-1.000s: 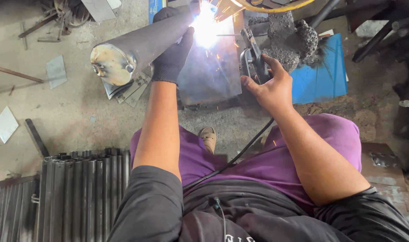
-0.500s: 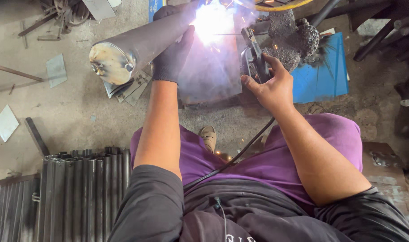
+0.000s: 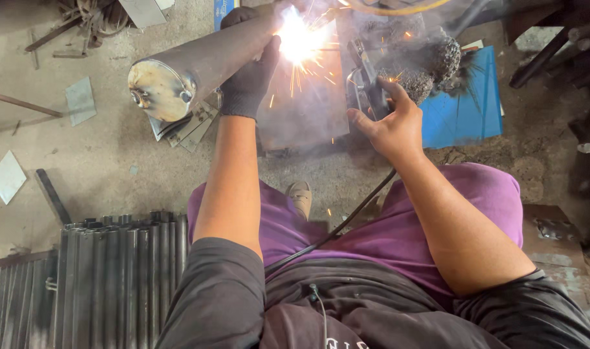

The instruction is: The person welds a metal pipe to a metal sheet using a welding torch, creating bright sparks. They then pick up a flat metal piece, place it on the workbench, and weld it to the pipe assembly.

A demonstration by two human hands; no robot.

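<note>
My left hand [image 3: 248, 79], in a black glove, grips a thick grey steel pipe [image 3: 198, 68] that lies tilted across a metal plate [image 3: 308, 110]. The pipe's capped end [image 3: 159, 90] points toward me at the left. My bare right hand [image 3: 388, 126] holds a welding electrode holder [image 3: 366, 87], with a black cable [image 3: 337, 229] running back over my purple trousers. A bright welding arc [image 3: 298, 40] burns at the pipe's far end, throwing sparks and smoke.
Several dark steel tubes [image 3: 107, 278] lie bundled at the lower left. Small metal plates [image 3: 7, 176] and scrap lie on the concrete floor at the left. A blue sheet [image 3: 466, 106] and a clump of slag [image 3: 424, 61] sit right of the weld.
The arc keeps burning and has shifted slightly along the pipe's end; more sparks fly now. Both hands hold nearly the same positions.
</note>
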